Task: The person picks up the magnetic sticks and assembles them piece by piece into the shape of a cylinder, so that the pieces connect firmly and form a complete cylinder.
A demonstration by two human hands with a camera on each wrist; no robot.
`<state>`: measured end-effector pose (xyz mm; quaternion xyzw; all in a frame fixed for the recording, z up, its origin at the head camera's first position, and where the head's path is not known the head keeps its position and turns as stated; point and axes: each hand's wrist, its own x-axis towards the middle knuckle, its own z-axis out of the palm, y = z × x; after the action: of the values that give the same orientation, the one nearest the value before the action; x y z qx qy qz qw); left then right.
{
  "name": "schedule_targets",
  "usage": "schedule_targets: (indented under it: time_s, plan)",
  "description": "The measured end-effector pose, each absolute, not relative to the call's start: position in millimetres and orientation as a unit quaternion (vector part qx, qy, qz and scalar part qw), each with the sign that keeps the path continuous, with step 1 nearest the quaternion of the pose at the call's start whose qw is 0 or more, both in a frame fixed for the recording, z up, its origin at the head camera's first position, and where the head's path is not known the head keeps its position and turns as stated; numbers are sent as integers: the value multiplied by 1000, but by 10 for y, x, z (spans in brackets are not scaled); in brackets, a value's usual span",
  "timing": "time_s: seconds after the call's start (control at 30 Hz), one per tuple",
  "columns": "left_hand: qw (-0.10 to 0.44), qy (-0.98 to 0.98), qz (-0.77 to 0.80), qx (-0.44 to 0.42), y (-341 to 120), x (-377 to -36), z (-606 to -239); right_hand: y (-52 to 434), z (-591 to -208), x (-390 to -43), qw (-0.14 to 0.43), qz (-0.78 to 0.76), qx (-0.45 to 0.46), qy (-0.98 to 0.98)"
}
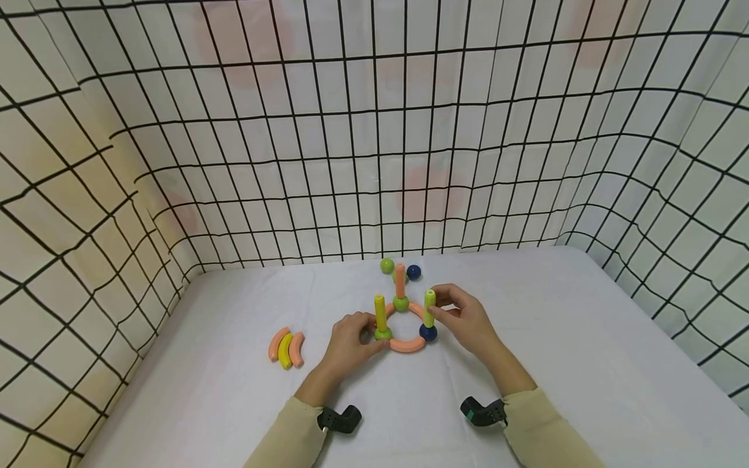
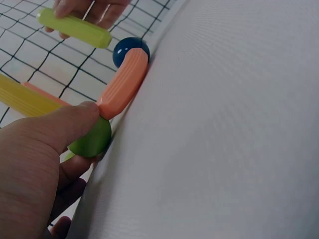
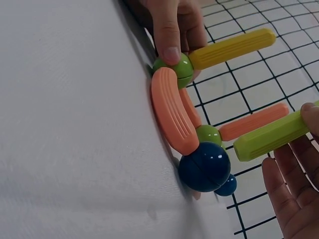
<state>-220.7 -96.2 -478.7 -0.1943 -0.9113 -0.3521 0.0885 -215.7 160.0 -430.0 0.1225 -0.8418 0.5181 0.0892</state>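
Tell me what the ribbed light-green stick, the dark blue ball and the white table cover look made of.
Light-green stick: likely matte moulded plastic, going by its even colour and lengthwise ribs. Dark blue ball: probably glossy hard plastic, with a soft highlight and a seam line. White table cover: seemingly woven cloth, showing a fine weave texture and no shine.

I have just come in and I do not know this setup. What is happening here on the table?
A person is handling a small toy structure of sticks, balls and curved pieces on a white table. The left hand holds the green ball under the upright yellow stick. The right hand pinches a light green stick standing on a dark blue ball. Three spare curved pieces lie to the left.
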Motion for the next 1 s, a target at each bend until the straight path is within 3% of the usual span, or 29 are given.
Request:
schedule_targets:
  time_s: [0.63,1.0]
  plan:
    - [89,-909,-353,-202,-970,-2223,-4803,1603,-4344,-2164,91,506,136,-847]
    - [87,-909,-354,-203,-972,-2211,-4800,1653,-4418,-2173,48,477,129,-868]
